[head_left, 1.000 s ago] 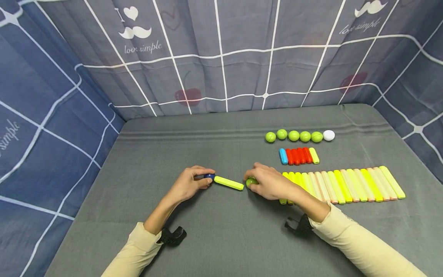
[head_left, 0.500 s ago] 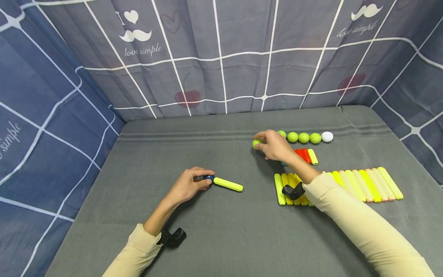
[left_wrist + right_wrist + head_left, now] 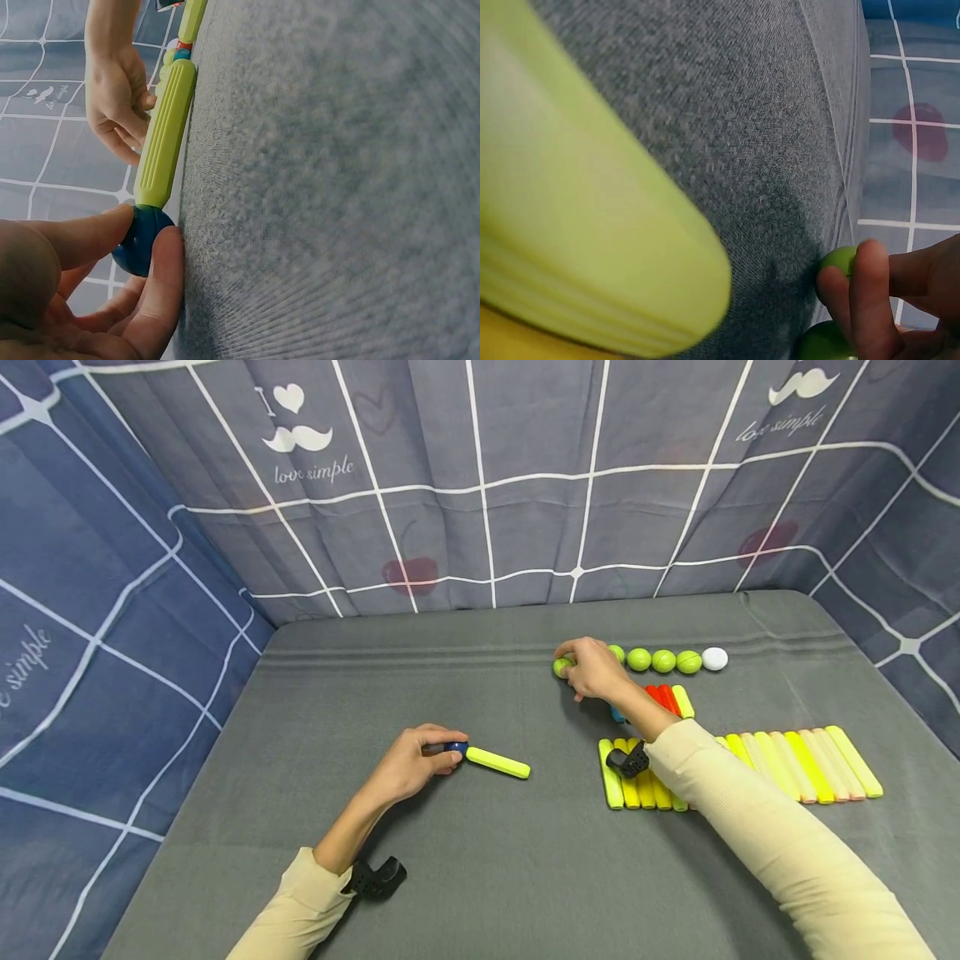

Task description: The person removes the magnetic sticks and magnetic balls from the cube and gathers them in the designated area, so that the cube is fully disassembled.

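My left hand [image 3: 412, 764] pinches a dark blue ball [image 3: 133, 244] between thumb and fingers. A yellow-green grooved stick [image 3: 498, 763] joins that ball end to end and points right along the table. At the back, my right hand [image 3: 594, 670] grips a green ball [image 3: 562, 667] at the left end of the ball row. In the right wrist view its fingers close round the green ball [image 3: 840, 259], low over the cloth. Several more green balls [image 3: 663, 661] and one white ball [image 3: 715, 658] continue the row to the right.
Short red sticks [image 3: 660, 697] and a short yellow-green one [image 3: 682, 702] lie behind my right forearm, partly hidden. A long row of yellow and pale sticks [image 3: 795, 767] lies below it on the grey cloth. A checked curtain [image 3: 450, 485] encloses the table.
My right hand has carried the green ball from beside the stick's free end up to the back row. My left hand stays on the blue ball.
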`<state>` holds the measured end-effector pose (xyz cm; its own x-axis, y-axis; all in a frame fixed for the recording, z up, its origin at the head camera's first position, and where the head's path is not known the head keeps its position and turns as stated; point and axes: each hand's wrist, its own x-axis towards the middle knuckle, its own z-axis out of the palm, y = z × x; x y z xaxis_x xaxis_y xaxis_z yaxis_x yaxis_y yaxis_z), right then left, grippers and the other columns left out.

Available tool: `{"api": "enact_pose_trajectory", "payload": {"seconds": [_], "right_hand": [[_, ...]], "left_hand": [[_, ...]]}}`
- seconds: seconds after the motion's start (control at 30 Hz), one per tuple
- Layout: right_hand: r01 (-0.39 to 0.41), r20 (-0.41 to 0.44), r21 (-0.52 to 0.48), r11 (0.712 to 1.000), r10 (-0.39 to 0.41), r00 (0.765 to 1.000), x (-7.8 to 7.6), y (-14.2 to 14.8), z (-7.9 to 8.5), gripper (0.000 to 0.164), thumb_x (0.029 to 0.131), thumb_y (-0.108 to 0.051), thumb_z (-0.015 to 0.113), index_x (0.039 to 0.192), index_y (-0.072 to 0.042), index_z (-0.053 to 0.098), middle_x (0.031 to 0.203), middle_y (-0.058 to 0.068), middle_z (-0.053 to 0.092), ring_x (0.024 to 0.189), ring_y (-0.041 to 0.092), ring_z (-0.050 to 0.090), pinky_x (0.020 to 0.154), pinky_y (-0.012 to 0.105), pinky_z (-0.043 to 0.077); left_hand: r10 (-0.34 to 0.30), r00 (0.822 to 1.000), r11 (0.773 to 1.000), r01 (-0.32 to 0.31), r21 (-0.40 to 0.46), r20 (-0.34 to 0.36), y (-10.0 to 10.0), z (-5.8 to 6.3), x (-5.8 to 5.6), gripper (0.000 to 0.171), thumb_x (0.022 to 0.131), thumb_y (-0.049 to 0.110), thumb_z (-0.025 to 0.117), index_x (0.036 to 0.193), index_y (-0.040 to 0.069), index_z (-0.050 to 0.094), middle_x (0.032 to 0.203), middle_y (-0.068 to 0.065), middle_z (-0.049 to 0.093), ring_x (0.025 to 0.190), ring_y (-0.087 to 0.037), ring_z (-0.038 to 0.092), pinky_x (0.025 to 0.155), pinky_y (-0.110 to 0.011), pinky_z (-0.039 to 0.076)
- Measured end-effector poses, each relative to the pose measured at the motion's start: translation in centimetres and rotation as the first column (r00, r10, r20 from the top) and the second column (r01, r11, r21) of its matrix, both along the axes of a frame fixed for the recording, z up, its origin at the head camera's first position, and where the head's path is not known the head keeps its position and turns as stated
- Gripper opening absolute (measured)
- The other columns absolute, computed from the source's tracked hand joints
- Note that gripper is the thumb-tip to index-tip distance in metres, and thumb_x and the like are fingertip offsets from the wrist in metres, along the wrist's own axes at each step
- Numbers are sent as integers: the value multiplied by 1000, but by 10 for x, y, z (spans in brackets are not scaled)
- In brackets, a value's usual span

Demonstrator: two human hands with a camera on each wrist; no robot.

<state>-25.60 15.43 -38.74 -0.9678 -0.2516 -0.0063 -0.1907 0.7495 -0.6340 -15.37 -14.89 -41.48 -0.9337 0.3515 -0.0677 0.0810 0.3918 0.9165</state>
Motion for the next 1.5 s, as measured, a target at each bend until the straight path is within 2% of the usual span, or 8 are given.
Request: {"api": "enact_pose_trajectory", "payload": {"seconds": [0.23,0.43,0.57,0.73,0.87,1.07,1.3,1.5], "right_hand": [[14,-52,-18,1000,-15,999,7,-1,3,29,95,-2,61,123,3,64,116,25,61,55,20,65,54,35,56],[-50,-184,-55,997,39,982,48,-22,16,24,88,-8,70,111,-4,72,112,15,65,89,28,62,76,43,50],[-200,-44,-152,968,195,980,79,-36,14,25,91,-13,70,115,-4,70,113,10,65,78,22,64,62,35,54],[-307,93,-270,913,342,935,101,-49,2,25,95,-12,66,119,-2,67,108,11,67,56,19,61,46,31,54],[-322,111,-319,891,373,921,105,-60,-7,23,93,-5,67,116,-1,67,101,10,70,50,17,60,43,32,54],[-322,134,-280,904,369,920,104,-70,-11,28,88,1,70,116,-1,66,89,6,69,47,15,59,45,30,54],[-365,79,-144,920,378,922,103,-71,-8,29,87,-1,71,115,-7,69,91,0,70,79,11,62,68,30,53],[-361,65,-88,928,367,928,105,-71,-2,33,89,-1,68,120,-11,67,93,-1,70,82,13,62,73,35,51]], "left_hand": [[1,1000,1000,-1,10,4,0,0,1,28,90,-5,67,119,-7,67,118,-20,58,91,-27,69,75,-26,59],[20,996,998,-25,52,86,-2,0,1,30,92,-4,66,122,-7,65,120,-21,57,93,-27,68,79,-28,59],[41,989,993,-56,101,145,-4,1,0,30,93,-3,64,123,-7,64,118,-22,60,93,-26,68,81,-31,59],[41,987,991,-60,121,154,-3,-1,-1,31,94,-3,64,124,-8,63,118,-23,61,93,-26,68,82,-34,59],[49,988,990,-67,122,146,-3,-3,-1,31,94,-4,63,124,-8,63,121,-24,59,94,-28,68,82,-33,58],[60,990,992,-73,100,124,-3,-4,1,31,94,-4,63,124,-8,63,123,-23,56,94,-29,69,81,-30,58],[65,995,995,-70,64,76,-1,0,3,31,93,-6,63,124,-8,63,122,-23,58,91,-28,69,79,-30,59],[47,998,998,-48,36,33,3,2,2,31,93,-6,62,124,-8,64,122,-24,60,89,-28,69,77,-29,59]]}}
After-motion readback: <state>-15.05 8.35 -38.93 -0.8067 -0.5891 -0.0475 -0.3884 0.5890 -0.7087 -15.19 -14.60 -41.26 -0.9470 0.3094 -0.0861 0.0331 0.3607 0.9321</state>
